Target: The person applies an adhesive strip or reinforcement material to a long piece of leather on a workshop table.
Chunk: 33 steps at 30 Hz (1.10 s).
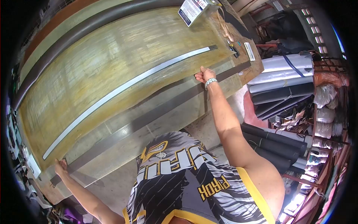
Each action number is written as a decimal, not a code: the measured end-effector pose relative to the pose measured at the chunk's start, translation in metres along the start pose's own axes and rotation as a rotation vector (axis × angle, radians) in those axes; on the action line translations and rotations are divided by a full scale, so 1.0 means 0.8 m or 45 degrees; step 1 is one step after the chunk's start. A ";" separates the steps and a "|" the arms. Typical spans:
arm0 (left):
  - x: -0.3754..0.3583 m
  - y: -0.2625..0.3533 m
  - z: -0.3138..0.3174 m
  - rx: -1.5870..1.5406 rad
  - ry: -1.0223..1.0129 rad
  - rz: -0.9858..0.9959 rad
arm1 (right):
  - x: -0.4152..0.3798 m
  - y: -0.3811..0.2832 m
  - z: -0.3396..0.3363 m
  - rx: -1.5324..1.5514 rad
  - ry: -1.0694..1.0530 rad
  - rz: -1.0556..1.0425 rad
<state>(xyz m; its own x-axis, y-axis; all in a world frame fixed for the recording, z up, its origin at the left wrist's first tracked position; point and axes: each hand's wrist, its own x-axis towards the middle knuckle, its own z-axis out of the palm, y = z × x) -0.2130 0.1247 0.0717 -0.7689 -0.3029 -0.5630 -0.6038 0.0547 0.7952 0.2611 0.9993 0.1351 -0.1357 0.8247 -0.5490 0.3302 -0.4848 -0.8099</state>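
A large yellowish, see-through sheet (112, 56) covers most of the worktable. Along its near edge, my right hand (205, 75) is closed in a pinch, with a watch on the wrist. My left hand (61, 166) is also closed, at the sheet's near left corner; its fingertips are partly hidden. Between the hands the sheet's edge runs in a long line with a dark shadow beneath. A long pale strip with dark borders (126, 85) lies across the sheet, just beyond both hands. Nearer my body, a dark flat band (149, 115) runs along the table.
A dark roll (89, 28) lines the table's far side. A metal can (194, 11) stands at the far right, with small tools (234, 49) near the right end. Several rolls of material (281, 80) are stacked to the right of the table.
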 end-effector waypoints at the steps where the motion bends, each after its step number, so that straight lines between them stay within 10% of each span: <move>1: -0.001 0.006 0.006 -0.013 -0.010 0.003 | -0.003 0.005 -0.001 0.005 0.024 0.000; 7: -0.020 0.019 -0.016 0.544 0.340 0.275 | -0.016 0.025 -0.011 0.064 0.062 0.054; 8: -0.050 0.028 0.001 1.290 0.918 0.570 | -0.017 0.024 -0.016 -0.078 0.129 0.026; 9: -0.093 0.046 0.031 1.338 0.885 0.734 | -0.016 0.023 -0.025 -0.221 0.195 -0.009; 10: -0.143 0.065 0.070 1.387 0.853 0.892 | -0.003 0.026 -0.045 -0.609 0.362 -0.414; 15: -0.297 0.064 0.298 1.338 -0.499 1.453 | -0.024 -0.033 0.020 -1.133 0.076 -1.605; 26: -0.297 0.048 0.380 1.319 -0.900 1.436 | 0.037 -0.057 0.045 -1.505 -0.444 -1.663; 33: -0.255 0.086 0.330 1.542 -0.585 1.262 | 0.056 -0.092 0.043 -1.403 -0.711 -1.139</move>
<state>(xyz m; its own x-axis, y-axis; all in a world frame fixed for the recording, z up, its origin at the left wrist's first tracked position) -0.1535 0.4417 0.1819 -0.7951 0.5850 -0.1601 0.5049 0.7847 0.3596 0.1988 1.0619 0.1627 -0.9033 0.3857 -0.1880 0.4263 0.7576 -0.4942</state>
